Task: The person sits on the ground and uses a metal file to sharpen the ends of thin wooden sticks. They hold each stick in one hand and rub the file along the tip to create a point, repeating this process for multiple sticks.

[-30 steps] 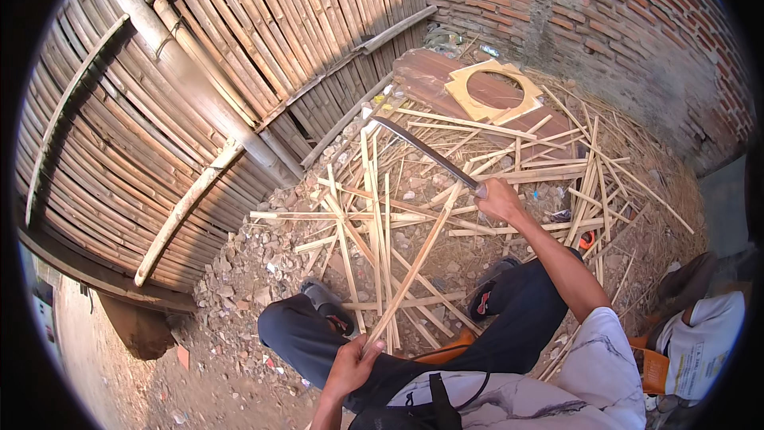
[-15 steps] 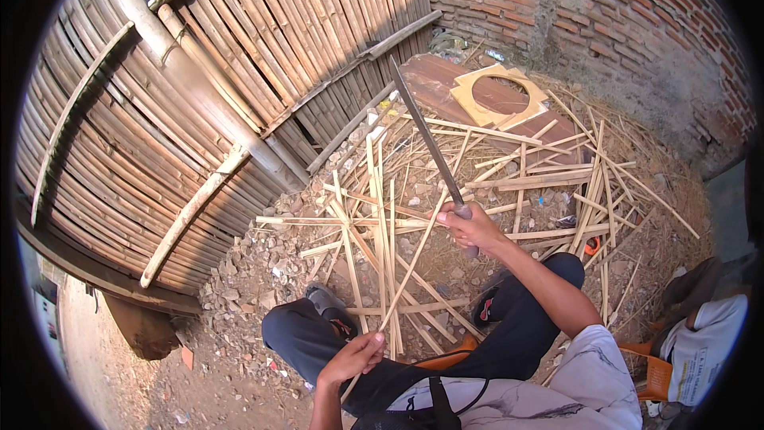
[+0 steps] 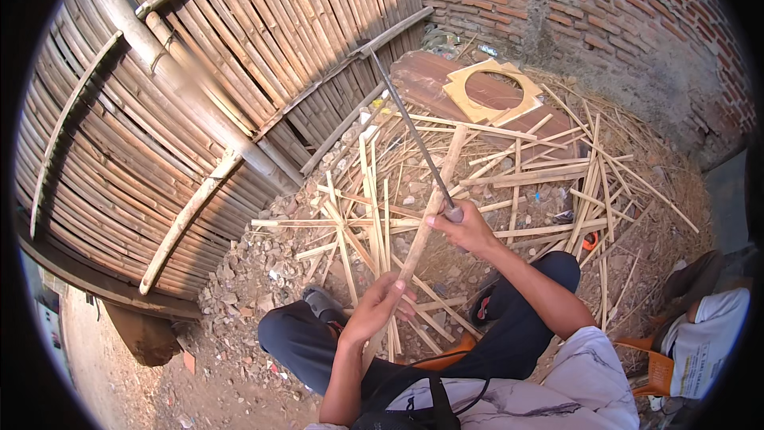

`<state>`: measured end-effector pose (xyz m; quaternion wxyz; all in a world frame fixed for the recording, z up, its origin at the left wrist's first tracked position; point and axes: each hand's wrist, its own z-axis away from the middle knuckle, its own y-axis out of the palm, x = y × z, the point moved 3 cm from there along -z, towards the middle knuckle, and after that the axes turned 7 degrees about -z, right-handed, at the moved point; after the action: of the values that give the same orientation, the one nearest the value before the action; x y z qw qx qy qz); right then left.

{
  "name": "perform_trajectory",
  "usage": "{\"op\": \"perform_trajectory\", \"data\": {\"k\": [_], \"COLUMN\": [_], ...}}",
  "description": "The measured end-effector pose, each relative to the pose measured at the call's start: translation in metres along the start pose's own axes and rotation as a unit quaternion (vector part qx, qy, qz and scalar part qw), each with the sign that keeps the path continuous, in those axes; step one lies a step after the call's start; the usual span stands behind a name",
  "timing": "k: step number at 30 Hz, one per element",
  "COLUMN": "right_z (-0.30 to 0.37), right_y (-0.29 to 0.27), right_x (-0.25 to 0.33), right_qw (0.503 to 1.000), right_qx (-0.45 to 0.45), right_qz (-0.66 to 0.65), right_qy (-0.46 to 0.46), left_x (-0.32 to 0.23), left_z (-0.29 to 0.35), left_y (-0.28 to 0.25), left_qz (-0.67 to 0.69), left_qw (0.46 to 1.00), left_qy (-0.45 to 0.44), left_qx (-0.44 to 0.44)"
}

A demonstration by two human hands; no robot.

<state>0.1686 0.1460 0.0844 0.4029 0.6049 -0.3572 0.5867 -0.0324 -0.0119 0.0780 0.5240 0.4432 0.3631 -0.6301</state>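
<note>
My right hand (image 3: 471, 231) is closed round the handle of a long, narrow-bladed knife (image 3: 412, 129), whose blade slants up and away to the left. In my left hand (image 3: 374, 307) is a long flat bamboo strip (image 3: 426, 232), gripped toward its lower part. The strip runs up from my lap, its broad face showing, and passes close by my right thumb and the base of the blade. Whether the blade touches the strip I cannot tell. Beyond my feet lie many loose bamboo strips (image 3: 509, 181), crossing each other on the stony ground.
A bamboo-slat wall (image 3: 263, 48) stands on the left, a brick wall (image 3: 493, 0) at the back right. A yellowish board with a round hole (image 3: 525, 107) rests on a brown panel (image 3: 422, 84). On my right are an orange plastic chair (image 3: 654, 370) and a person's white sleeve (image 3: 704, 342).
The bamboo strip has turned from its thin edge to its broad face. My left hand has moved up and its fingers have spread round the strip. The knife has tilted slightly left.
</note>
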Motion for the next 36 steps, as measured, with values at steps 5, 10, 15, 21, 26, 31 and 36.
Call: {"op": "perform_trajectory", "data": {"k": [5,10,15,21,26,31,36], "right_z": [0.002,0.002,0.012,0.021,0.025,0.022,0.019], "right_y": [-0.001,-0.010,0.000,0.022,0.037,0.037,0.038], "right_x": [0.006,-0.004,0.004,-0.006,-0.011,-0.007,-0.008], "right_qw": [0.999,0.997,0.943,0.898,0.908,0.915,0.917], "right_qx": [-0.008,0.008,0.025,0.066,0.094,0.091,0.096], "right_qz": [0.015,0.060,0.298,0.369,0.350,0.353,0.359], "right_qy": [-0.028,-0.055,-0.146,-0.229,-0.212,-0.172,-0.145], "left_x": [-0.007,0.004,-0.007,-0.014,-0.010,-0.009,-0.007], "left_z": [-0.006,-0.009,-0.006,-0.007,-0.013,-0.010,-0.008], "left_y": [0.014,0.005,-0.001,-0.003,0.002,0.004,0.005], "left_qz": [-0.142,-0.113,-0.196,-0.185,-0.223,-0.278,-0.362], "left_qw": [0.986,0.989,0.974,0.975,0.965,0.938,0.893], "left_qy": [0.044,0.005,-0.014,-0.023,-0.011,0.066,0.059], "left_qx": [-0.078,-0.091,-0.112,-0.123,-0.138,-0.195,-0.262]}}
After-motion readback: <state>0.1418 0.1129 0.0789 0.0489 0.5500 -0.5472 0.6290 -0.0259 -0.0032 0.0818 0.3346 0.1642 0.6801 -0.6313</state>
